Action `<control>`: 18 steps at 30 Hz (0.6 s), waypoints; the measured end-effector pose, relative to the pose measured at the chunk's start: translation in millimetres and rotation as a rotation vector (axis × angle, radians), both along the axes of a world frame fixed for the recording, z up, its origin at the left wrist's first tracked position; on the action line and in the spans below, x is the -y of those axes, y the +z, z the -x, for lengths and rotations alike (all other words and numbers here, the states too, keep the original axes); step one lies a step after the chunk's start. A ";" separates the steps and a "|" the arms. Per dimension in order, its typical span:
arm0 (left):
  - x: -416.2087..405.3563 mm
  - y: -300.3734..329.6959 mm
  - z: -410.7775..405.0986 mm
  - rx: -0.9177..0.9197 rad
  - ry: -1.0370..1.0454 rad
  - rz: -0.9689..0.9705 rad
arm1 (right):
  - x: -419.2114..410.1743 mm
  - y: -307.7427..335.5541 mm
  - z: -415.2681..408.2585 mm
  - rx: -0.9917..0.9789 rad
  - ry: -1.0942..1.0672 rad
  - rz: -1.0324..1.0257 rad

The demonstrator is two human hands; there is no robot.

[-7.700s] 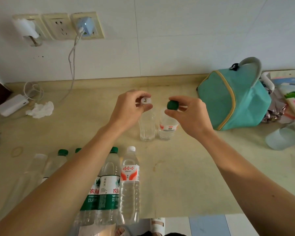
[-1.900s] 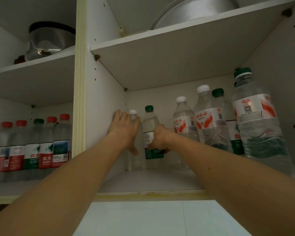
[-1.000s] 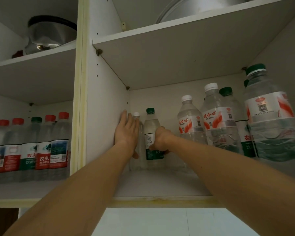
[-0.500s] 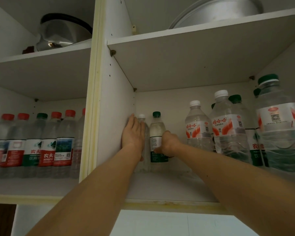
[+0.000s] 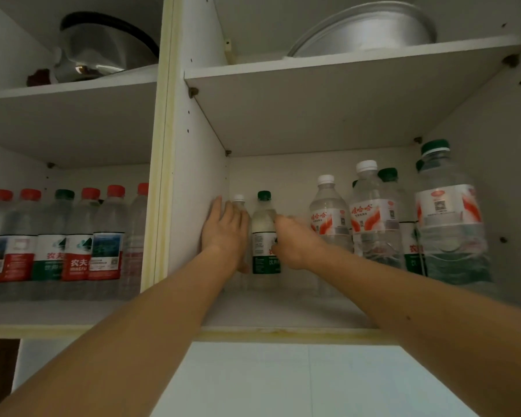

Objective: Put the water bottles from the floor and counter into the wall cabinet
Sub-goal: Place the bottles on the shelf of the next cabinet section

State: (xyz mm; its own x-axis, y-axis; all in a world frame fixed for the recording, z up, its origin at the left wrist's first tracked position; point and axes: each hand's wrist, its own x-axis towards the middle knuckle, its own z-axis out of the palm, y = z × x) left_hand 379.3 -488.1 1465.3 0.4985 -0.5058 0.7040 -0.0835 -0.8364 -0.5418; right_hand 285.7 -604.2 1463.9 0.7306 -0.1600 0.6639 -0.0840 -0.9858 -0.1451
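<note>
The view no longer looks down at the worktop, where each hand held a small bottle by its cap; it now looks up into the wall cabinet [image 5: 175, 206]. Both small bottles stand upright at the back left of the right compartment's lower shelf. The right hand [image 5: 292, 242] has let go of the green-capped bottle [image 5: 264, 233] it was gripping half a second ago and now sits just right of it, blurred. The left hand [image 5: 224, 233] has slid lower over the white-capped bottle [image 5: 239, 201]
</note>
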 end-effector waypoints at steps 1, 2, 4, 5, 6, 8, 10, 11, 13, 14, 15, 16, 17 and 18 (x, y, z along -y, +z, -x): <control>-2.5 -0.7 4.3 0.001 -0.037 0.005 | -1.1 -1.2 11.8 0.036 0.002 0.032; -4.7 -0.9 8.7 0.001 -0.084 0.019 | -1.9 -3.1 24.1 0.077 0.009 0.073; -7.8 -0.4 17.2 -0.002 -0.198 0.062 | -1.7 -7.9 48.6 0.168 0.025 0.189; -8.5 -0.2 21.3 -0.007 -0.261 0.087 | -0.5 -10.3 60.8 0.219 0.031 0.250; -8.3 -0.3 25.3 -0.013 -0.329 0.114 | 1.4 -12.3 73.2 0.275 0.037 0.304; -5.8 -0.6 33.0 -0.048 -0.477 0.187 | 7.5 -13.6 96.3 0.385 0.019 0.381; -0.2 -0.5 41.2 -0.147 -0.659 0.312 | 14.8 -13.0 116.3 0.468 -0.034 0.408; 3.6 -0.1 45.8 -0.224 -0.761 0.396 | 19.0 -12.9 124.2 0.489 -0.065 0.402; 13.4 1.6 56.1 -0.391 -0.924 0.545 | 26.2 -14.5 135.7 0.482 -0.140 0.348; 19.1 2.2 60.9 -0.457 -0.980 0.597 | 29.6 -15.7 139.8 0.466 -0.172 0.303; 25.1 2.4 65.1 -0.512 -1.029 0.644 | 32.1 -17.1 142.5 0.441 -0.187 0.245; 30.9 2.1 68.5 -0.570 -1.083 0.694 | 33.3 -18.5 144.2 0.413 -0.181 0.172; 36.4 1.2 71.4 -0.639 -1.143 0.751 | 33.7 -19.8 144.5 0.389 -0.153 0.093; 42.4 -0.6 74.2 -0.716 -1.204 0.815 | 33.7 -21.0 144.3 0.370 -0.118 0.020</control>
